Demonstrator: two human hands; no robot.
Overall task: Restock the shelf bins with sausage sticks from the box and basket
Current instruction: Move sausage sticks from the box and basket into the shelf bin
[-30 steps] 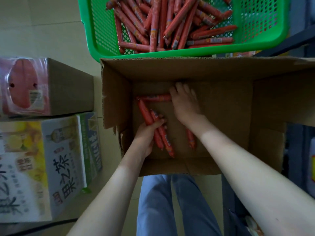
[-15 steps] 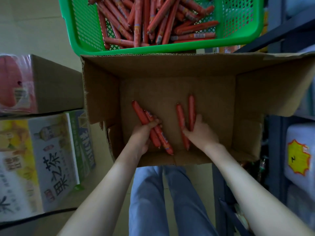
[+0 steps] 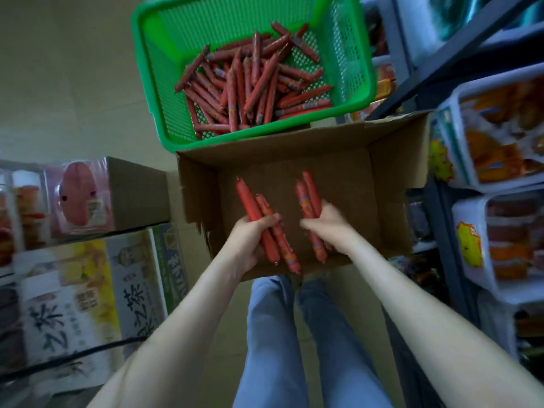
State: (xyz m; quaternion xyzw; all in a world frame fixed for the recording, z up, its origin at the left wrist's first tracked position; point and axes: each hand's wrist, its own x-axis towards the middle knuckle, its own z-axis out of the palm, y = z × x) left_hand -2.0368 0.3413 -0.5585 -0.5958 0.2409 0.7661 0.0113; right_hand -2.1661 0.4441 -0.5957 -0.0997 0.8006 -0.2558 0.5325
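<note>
An open cardboard box stands on the floor in front of my legs. My left hand grips two red sausage sticks above the box's near side. My right hand grips a few more sausage sticks, their ends poking out above and below the fist. Beyond the box sits a green plastic basket holding several loose sausage sticks. White shelf bins with packaged snacks line the rack at the right.
Stacked cartons sit at the left: a brown one with a pink wrapped pack over a printed drink carton. A dark metal shelf frame runs along the right. Pale floor tiles lie at the upper left.
Both hands have risen out of the box with sausage sticks in them. My right hand closed round its sticks. The view swung up and right, showing the shelf bins.
</note>
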